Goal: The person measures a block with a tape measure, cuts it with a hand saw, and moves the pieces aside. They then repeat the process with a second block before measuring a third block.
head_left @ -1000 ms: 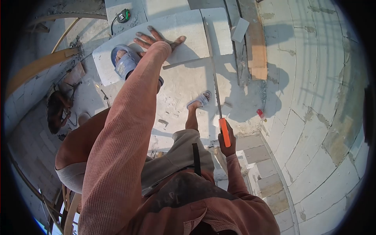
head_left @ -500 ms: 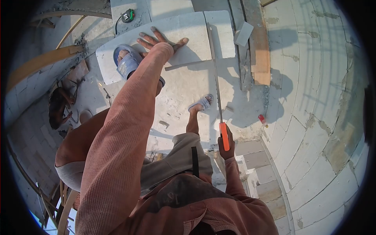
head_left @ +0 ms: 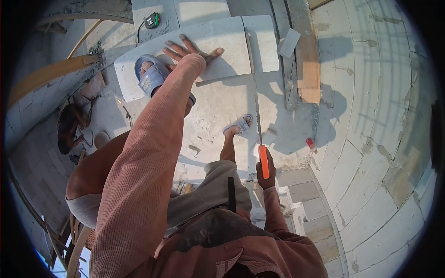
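Note:
My left hand (head_left: 192, 51) presses with spread fingers on a long pale block (head_left: 227, 44), beside my sandalled foot (head_left: 152, 74), which rests on the same block. My right hand (head_left: 266, 173) is wrapped round the orange handle of a saw (head_left: 263, 161). The saw's long toothed blade reaches up from the handle into a straight cut across the block. Right of that cut lies the shorter part of the block (head_left: 264, 44). Whether the two parts are still joined cannot be made out.
A tape measure (head_left: 152, 21) lies beyond the block. Wooden planks (head_left: 308, 60) and a small block (head_left: 289, 42) are at the right, near a block wall (head_left: 371, 92). Another person (head_left: 69, 127) crouches at the left. A red object (head_left: 309, 143) lies near the wall.
The saw and my right hand have shifted very slightly left. The block and my left hand sit slightly lower in view. My grip is unchanged.

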The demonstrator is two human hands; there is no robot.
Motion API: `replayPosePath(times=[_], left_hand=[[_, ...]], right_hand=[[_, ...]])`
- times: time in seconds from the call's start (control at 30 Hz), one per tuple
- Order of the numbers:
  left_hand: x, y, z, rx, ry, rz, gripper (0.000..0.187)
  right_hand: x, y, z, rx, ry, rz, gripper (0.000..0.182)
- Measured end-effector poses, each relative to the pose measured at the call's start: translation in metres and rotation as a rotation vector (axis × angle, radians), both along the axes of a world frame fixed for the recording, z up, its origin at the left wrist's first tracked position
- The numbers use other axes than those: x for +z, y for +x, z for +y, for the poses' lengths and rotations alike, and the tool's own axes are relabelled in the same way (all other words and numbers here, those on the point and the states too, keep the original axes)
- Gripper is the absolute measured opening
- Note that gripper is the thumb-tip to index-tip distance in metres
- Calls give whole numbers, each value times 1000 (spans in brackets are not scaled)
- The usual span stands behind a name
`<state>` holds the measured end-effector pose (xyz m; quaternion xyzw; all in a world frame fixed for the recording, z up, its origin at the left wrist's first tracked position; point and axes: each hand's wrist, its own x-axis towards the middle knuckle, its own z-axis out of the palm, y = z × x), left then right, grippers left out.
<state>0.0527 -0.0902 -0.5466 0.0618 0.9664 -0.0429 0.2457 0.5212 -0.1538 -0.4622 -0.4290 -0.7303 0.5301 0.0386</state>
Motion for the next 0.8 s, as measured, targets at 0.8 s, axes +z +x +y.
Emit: replayPosePath(times=[0.8], left_hand=[[11,-2,7,-26,25,11,150]], right_hand=[[-23,-67,34,-116,-102,79,58]])
